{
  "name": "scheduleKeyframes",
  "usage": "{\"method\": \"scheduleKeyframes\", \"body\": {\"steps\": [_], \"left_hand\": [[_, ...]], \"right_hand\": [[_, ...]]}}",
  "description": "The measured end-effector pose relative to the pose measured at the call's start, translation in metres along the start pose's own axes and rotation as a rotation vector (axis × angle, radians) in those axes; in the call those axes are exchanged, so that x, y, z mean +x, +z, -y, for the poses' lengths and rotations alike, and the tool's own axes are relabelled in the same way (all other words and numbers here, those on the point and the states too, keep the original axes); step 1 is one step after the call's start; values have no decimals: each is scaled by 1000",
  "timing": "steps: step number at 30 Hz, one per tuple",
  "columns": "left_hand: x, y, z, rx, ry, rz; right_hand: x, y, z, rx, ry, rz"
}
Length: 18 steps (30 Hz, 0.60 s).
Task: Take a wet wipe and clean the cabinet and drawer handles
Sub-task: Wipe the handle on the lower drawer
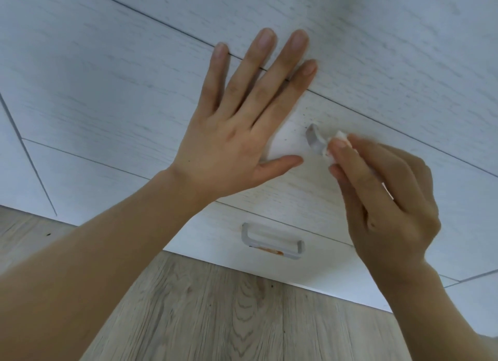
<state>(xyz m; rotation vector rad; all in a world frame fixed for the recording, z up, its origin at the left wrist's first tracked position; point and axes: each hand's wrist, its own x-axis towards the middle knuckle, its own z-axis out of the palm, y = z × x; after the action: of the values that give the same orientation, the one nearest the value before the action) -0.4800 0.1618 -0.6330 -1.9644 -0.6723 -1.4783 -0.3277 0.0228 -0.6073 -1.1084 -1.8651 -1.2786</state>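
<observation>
Left hand: the left hand (237, 129) is laid flat on the white drawer front (318, 199), fingers straight and spread apart, tips crossing the seam to the panel above; nothing is held, and the front seems to be steadied by it.

Lower handle: a grey bar handle (272, 242) is seen on the drawer below, between the two forearms, its long axis running left to right; a reddish-brown smear is visible along its underside, so it is judged not yet cleaned.

Upper handle: only the left end of the upper handle (314, 138) is shown, just right of the left thumb; the rest is hidden behind the right hand.

Wet wipe: a bunched white wet wipe (334, 142) is pressed against the upper handle at the fingertips.

Right hand: the right hand (388, 199) is curled round the wipe, which is pinched between thumb and fingertips.

Key relation: the uncovered end of the upper handle lies to the left of the right fingertips, touching the wipe; the bar's axis is taken to run left to right under that hand. The right hand is the nearer, so a stroke along that axis is judged the step in hand.

Floor: wood-grain flooring (229, 306) is visible beneath the cabinet.
</observation>
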Motion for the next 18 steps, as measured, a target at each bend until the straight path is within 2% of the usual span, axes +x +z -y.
{"method": "scheduleKeyframes", "body": {"steps": [2,5,11,18], "left_hand": [[0,0,0,7,2,7],[-1,0,0,-3,-1,15],[-1,4,-2,-3,-8,-13],[-1,6,-1,-14,-7,-42]], "right_hand": [[-1,-3,-5,5,-38,51],[1,-5,-8,8,-38,31],[9,1,16,92,220,-65],[16,5,27,106,321,-70]]}}
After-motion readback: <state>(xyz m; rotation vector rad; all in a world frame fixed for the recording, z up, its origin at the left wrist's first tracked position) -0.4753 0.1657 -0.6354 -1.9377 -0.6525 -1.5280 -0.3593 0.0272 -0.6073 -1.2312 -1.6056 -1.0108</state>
